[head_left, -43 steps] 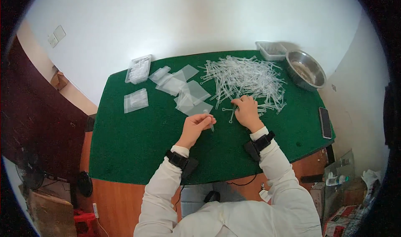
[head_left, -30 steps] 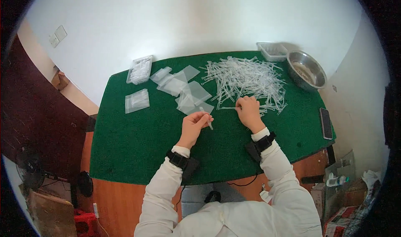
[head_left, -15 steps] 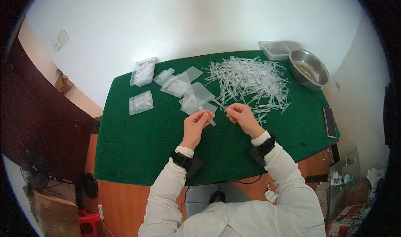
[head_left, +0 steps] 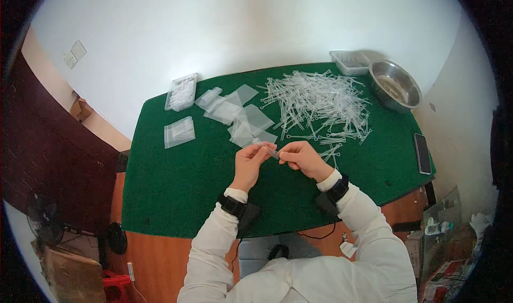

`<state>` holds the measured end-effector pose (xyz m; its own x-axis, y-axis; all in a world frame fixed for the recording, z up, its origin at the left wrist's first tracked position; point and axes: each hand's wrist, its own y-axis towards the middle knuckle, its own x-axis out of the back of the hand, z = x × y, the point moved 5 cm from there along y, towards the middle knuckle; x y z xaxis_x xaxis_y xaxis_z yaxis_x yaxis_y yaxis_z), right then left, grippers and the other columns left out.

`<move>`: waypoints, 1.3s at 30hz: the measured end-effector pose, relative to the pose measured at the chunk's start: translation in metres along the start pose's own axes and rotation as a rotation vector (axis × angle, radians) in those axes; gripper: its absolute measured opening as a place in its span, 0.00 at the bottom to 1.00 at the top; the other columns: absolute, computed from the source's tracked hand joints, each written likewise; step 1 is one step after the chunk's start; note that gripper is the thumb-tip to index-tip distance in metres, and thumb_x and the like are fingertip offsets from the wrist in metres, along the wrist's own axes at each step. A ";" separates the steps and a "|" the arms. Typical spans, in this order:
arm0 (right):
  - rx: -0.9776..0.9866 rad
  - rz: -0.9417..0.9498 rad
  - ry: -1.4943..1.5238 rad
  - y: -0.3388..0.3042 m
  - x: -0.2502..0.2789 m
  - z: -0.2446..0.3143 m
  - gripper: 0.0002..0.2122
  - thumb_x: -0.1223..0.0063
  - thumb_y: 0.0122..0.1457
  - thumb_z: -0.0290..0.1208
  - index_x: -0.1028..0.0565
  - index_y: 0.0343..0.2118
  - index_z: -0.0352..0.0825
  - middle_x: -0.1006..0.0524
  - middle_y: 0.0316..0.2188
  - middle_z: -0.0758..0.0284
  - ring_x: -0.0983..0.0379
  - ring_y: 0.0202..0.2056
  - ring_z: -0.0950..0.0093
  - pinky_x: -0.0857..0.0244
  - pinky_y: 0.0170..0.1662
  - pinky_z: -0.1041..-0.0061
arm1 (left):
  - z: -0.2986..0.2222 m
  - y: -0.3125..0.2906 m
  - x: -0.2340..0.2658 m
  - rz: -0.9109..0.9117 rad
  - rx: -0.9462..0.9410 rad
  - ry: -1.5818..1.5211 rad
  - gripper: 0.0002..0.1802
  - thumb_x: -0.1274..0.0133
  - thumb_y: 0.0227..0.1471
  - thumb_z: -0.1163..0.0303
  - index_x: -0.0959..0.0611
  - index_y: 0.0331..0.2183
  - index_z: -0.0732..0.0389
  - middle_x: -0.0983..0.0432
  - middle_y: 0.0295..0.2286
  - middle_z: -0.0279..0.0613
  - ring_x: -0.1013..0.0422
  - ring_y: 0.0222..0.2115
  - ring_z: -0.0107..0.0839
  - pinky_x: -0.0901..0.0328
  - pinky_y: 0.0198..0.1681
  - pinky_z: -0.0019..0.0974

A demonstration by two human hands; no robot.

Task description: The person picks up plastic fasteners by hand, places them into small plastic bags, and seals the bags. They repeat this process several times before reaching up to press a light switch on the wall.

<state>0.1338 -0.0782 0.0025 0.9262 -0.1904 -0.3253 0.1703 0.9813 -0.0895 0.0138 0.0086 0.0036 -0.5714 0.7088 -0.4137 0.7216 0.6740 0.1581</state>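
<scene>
Over the middle of the green table (head_left: 176,196), my left hand (head_left: 249,167) is closed in a pinch on a small bunch of thin clear plastic sticks (head_left: 272,152). My right hand (head_left: 303,160) meets the bunch from the right, thumb and forefinger pressed together at its end; what those fingers hold is too small to make out. Just beyond my left hand lie several flat clear zip bags (head_left: 254,120), overlapping. A large heap of loose clear sticks with looped ends (head_left: 318,103) spreads beyond my right hand, a few strays reaching close to it.
At the far left stands a clear tray (head_left: 181,93) full of white-looking pieces, with a filled zip bag (head_left: 179,132) nearer me. A clear plastic box (head_left: 351,63) and a metal basin (head_left: 395,87) sit at the back right. A phone (head_left: 422,153) lies by the right edge.
My right hand has moved left and slightly nearer me, from beside the heap to the bunch in my left hand. My left hand has stayed in place.
</scene>
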 end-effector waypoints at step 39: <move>0.379 -0.645 -1.366 -0.001 0.070 0.035 0.05 0.44 0.41 0.30 0.26 0.21 0.37 0.31 0.20 0.64 0.34 0.28 0.64 0.40 0.31 0.67 | 0.003 0.002 0.013 -0.192 -0.073 0.111 0.09 0.50 0.49 0.73 0.22 0.32 0.66 0.24 0.28 0.38 0.31 0.28 0.21 0.39 0.29 0.23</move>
<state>0.2100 -0.0915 0.0133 0.2212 -0.6052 0.7648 0.5223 0.7357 0.4311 0.0092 0.0185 -0.0036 -0.7381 0.5815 -0.3423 0.5671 0.8094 0.1522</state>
